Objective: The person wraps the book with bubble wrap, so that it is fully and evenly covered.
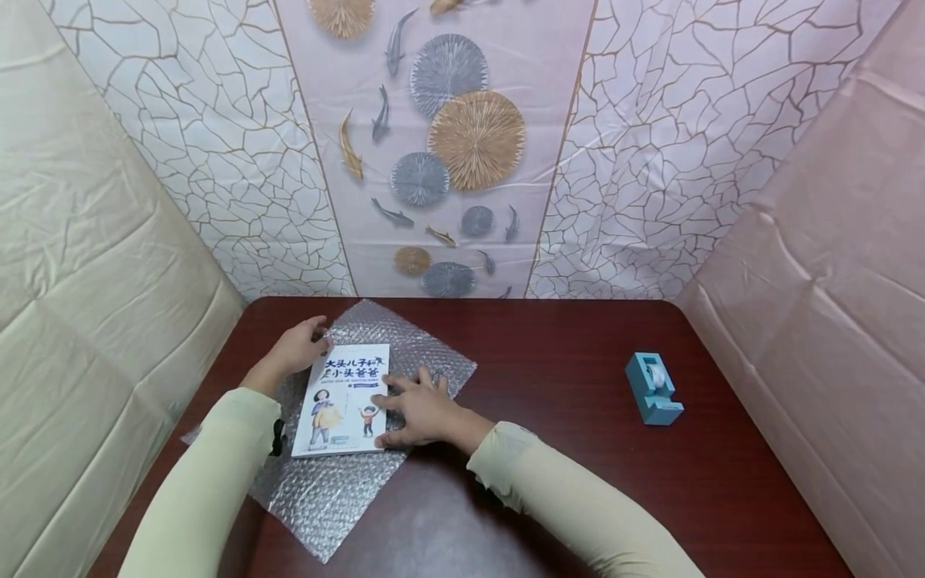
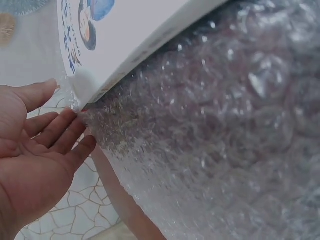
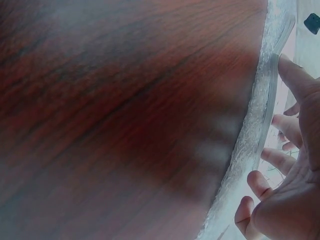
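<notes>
A white picture book (image 1: 345, 408) with a blue title and drawn figures lies face up on a sheet of bubble wrap (image 1: 338, 499). The sheet is set roughly diagonally under it. My left hand (image 1: 295, 347) is at the book's upper left corner. In the left wrist view its fingers (image 2: 59, 131) are extended and reach the wrap's edge beside that corner. On the other side, my right hand (image 1: 425, 411) spreads its fingers over the book's right edge. The right wrist view shows the thumb and fingertips at the edge, with the palm raised off the table.
A blue tape dispenser (image 1: 653, 391) with a clear roll stands at the right of the dark red wooden table (image 1: 549, 482). Patterned cloth (image 1: 448, 144) hangs behind the table's far edge, and pale padded cloth walls (image 1: 817, 265) rise on both sides.
</notes>
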A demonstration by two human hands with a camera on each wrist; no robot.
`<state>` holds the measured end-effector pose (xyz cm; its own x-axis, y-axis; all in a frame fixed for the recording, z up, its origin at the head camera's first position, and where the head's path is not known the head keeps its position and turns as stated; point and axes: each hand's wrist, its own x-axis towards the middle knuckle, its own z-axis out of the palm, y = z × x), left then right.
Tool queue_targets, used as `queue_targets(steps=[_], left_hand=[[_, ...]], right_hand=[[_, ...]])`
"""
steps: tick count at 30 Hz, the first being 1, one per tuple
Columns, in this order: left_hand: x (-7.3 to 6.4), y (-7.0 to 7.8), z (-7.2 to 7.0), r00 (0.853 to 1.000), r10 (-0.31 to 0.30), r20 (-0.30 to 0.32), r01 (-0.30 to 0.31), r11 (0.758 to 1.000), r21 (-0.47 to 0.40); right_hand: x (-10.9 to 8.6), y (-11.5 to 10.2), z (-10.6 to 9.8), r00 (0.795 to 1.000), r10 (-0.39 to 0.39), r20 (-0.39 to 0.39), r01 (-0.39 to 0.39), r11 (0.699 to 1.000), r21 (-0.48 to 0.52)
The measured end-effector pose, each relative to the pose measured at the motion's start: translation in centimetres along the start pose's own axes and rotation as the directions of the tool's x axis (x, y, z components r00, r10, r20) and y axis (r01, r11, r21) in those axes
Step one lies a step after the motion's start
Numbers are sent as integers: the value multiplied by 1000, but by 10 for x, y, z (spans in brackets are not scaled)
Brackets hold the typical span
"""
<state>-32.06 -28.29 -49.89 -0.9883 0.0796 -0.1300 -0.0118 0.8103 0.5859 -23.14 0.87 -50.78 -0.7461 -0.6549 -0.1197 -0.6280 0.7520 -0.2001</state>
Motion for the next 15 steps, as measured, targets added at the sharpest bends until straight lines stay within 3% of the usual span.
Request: queue_targets(steps=[15], left_hand=[[-3,8,-8,997,24,-68,-25,1000,-14]], right_hand=[[0,0,0,1000,-4,2,4,1000,18]])
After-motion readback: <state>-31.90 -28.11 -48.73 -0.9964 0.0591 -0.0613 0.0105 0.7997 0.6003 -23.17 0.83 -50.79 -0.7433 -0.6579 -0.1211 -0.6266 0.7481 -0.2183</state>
